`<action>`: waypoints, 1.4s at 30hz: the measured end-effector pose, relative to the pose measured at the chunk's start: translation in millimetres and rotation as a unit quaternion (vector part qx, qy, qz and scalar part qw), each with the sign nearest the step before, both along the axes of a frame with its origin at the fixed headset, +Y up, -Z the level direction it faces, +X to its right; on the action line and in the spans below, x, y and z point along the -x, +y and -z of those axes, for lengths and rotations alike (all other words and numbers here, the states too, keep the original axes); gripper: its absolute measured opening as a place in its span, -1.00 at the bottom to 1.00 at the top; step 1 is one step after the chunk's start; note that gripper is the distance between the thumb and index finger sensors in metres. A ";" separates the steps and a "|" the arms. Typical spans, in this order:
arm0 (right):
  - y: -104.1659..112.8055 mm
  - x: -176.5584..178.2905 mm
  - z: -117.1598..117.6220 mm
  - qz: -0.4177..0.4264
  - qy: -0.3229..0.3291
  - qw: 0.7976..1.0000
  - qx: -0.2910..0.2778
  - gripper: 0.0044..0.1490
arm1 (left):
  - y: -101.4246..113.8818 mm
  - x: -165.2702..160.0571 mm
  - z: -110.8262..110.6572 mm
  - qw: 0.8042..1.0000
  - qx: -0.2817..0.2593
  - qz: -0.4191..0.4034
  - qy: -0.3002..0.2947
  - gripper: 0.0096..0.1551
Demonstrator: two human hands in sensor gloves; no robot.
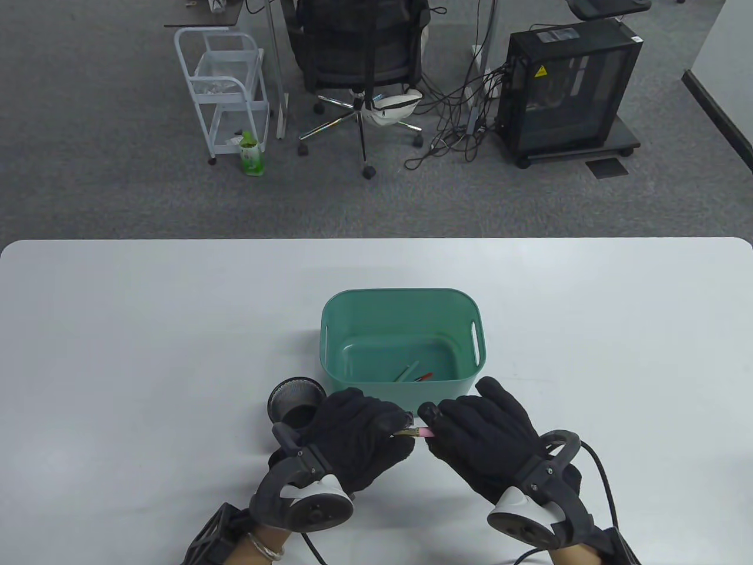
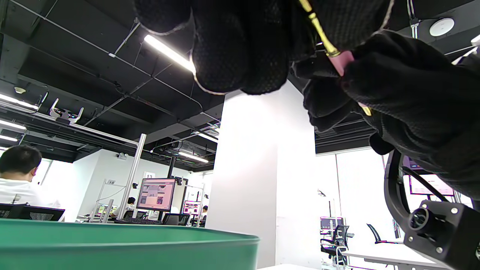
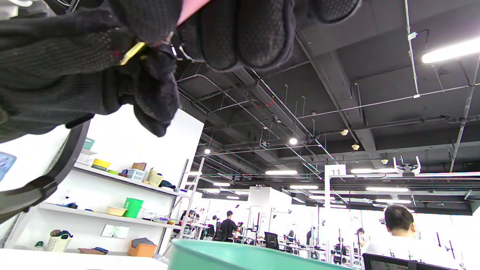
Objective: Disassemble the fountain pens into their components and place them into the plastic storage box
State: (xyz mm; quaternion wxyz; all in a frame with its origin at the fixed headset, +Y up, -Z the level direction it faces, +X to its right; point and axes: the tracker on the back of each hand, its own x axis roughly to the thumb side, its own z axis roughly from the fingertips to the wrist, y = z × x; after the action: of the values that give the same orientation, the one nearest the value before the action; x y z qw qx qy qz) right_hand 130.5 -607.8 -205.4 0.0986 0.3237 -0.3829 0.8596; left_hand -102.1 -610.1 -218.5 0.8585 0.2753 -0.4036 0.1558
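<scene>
A pink fountain pen [image 1: 419,433] with gold trim lies crosswise between both gloved hands, just in front of the green plastic storage box [image 1: 347,312]. My left hand [image 1: 393,428] grips its gold end, and my right hand [image 1: 436,428] grips the pink barrel. Fingers hide most of the pen. In the left wrist view the gold section [image 2: 318,28] meets the pink barrel [image 2: 343,62] between the fingers. The right wrist view shows a strip of pink barrel [image 3: 189,11] and a gold bit [image 3: 131,53]. Several pen parts [image 1: 415,373] lie on the box floor.
A black mesh pen cup [image 1: 296,402] stands left of the box, right behind my left hand. The white table [image 1: 147,353] spreads wide on both sides. Beyond its far edge are an office chair [image 1: 359,59], a white cart [image 1: 226,88] and a computer tower [image 1: 567,88].
</scene>
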 end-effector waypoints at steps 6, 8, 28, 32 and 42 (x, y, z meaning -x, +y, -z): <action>-0.4 0.5 0.4 -0.002 0.000 1.000 0.001 -0.46 | -0.1 0.2 0.7 1.000 0.000 -0.002 0.002 -0.50; -0.6 0.7 0.5 -0.002 0.000 1.000 0.002 -0.46 | -0.2 0.3 1.1 1.000 0.001 -0.003 0.002 -0.49; -0.9 1.3 1.3 -0.004 -0.001 1.000 0.003 -0.45 | -1.0 2.2 4.1 1.000 0.009 -0.005 0.011 -0.37; -1.1 0.4 2.0 -0.003 -0.005 1.000 0.004 -0.45 | -0.9 2.7 4.0 1.000 0.008 -0.007 0.011 -0.36; -1.0 -1.0 2.9 -0.002 -0.007 1.000 0.005 -0.45 | -0.7 1.7 2.5 1.000 0.002 0.003 0.019 -0.45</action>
State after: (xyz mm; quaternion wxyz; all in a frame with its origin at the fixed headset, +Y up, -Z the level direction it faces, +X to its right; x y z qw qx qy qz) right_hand 131.5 -608.8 -208.3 0.0961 0.3178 -0.3791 0.8637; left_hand -103.8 -610.9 -221.0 0.8670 0.2753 -0.3880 0.1484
